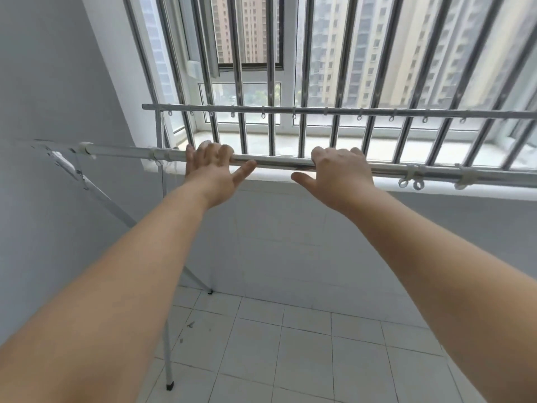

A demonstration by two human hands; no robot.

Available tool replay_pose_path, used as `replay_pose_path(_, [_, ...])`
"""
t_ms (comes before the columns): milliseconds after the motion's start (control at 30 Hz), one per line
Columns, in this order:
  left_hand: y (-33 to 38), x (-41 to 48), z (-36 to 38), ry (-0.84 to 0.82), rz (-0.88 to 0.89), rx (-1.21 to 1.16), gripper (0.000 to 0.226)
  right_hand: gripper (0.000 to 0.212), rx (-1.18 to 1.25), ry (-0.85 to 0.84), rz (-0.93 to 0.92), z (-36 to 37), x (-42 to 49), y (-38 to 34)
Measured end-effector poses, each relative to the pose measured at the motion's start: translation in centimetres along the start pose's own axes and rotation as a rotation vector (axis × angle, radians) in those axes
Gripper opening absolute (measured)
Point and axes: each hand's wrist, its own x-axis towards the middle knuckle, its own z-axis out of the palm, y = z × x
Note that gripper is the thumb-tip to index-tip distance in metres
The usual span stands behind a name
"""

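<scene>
Steel near rail of the drying rack ran along the barred window. Your left hand and right hand curled their fingers over it, thumbs free. You probably needed both thumbs tucked under and the 2 sides moved evenly.

Head-worn camera looks forward and down, near the rail.

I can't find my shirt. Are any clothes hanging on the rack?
No, the far rail and near rail carry only small rings; the left hand and right hand hold the near rail.
</scene>
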Motion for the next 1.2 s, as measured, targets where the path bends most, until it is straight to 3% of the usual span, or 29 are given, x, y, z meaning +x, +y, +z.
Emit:
replay_pose_path(133, [1.0, -0.1, -1.3, -0.073, -0.102, -0.019, 0.083, 0.049, 0.247, -0.112, 0.024, -1.4, -0.2, 0.5])
replay_pose_path(200, [2.1, -0.1, -1.5, -0.072, -0.146, -0.013, 0.078, 0.049, 0.443, -0.109, 0.051, -2.6, -0.4, 0.8])
replay_pose_path(333, [6.2, -0.4, -1.8, -0.060, -0.007, -0.089, 0.067, 0.040, 0.495, -0.053, 0.066, -4.8, -1.9, 3.2])
replay_pose_path(533, [14.5, -0.9, -2.0, -0.037, 0.256, -0.141, 0.066, 0.041, 0.293, 0.016, 0.222, -7.0, -5.1, 10.3])
replay_pose_path(700, [19.1, -1.1, -1.2, -0.094, 0.310, -0.110, 0.067, 0.040, 0.074, -0.109, 0.438, -6.8, -8.1, 16.3])
replay_pose_path(800, [20.0, -1.7, -0.1, -0.055, 0.291, 0.044, 0.071, 0.040, 0.003, -0.235, 0.440, -5.7, -9.4, 18.4])
replay_pose_path(1033, [19.8, -1.3, 1.3, 0.028, 0.286, 0.055, 0.077, 0.054, -0.095, -0.131, 0.401, -2.7, -10.1, 18.5])
replay_pose_path(1200, [20.2, -1.7, 1.5, 0.026, 0.290, 0.061, 0.077, 0.057, -0.101, -0.196, 0.416, -2.8, -10.4, 18.8])
